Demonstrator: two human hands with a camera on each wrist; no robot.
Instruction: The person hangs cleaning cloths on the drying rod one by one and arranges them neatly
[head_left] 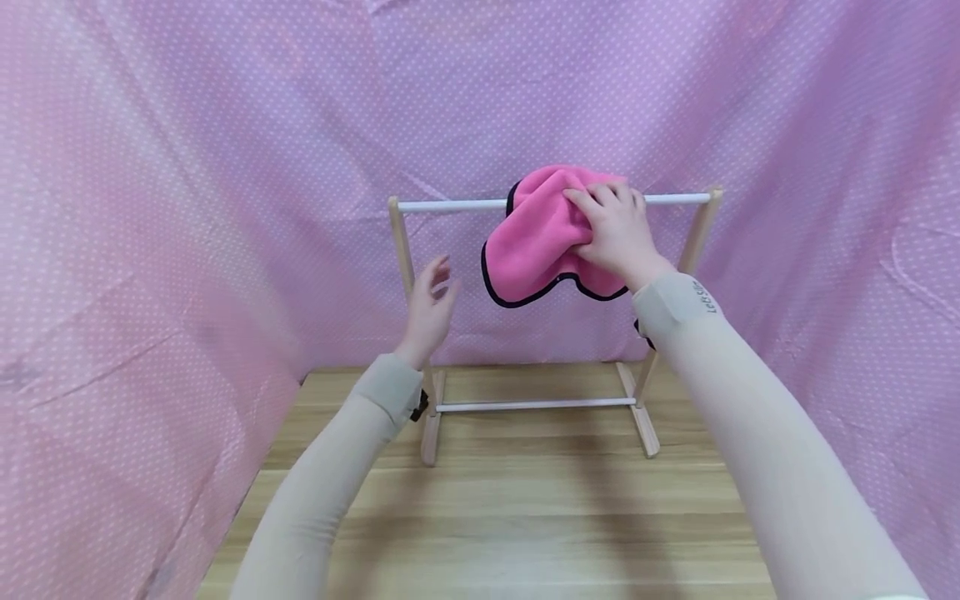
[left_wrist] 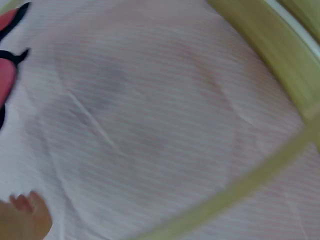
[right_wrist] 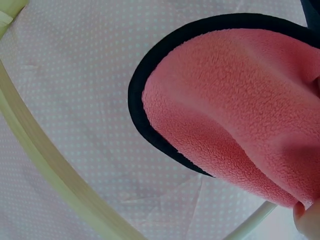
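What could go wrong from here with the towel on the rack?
1. The towel sits bunched on the top bar, held only by the right hand; most of it hangs on the near side, so it may slide off if released.
2. The left hand hovers open, touching nothing, so a push on the bar could tip the light rack.

**Both arms raised, hands apart**

The right hand (head_left: 617, 229) sits at about one o'clock, arm stretched forward, fingers curled and gripping. The left hand (head_left: 429, 310) hovers at eleven o'clock, lower, fingers loosely spread, holding nothing. Beige sleeves cover both forearms.
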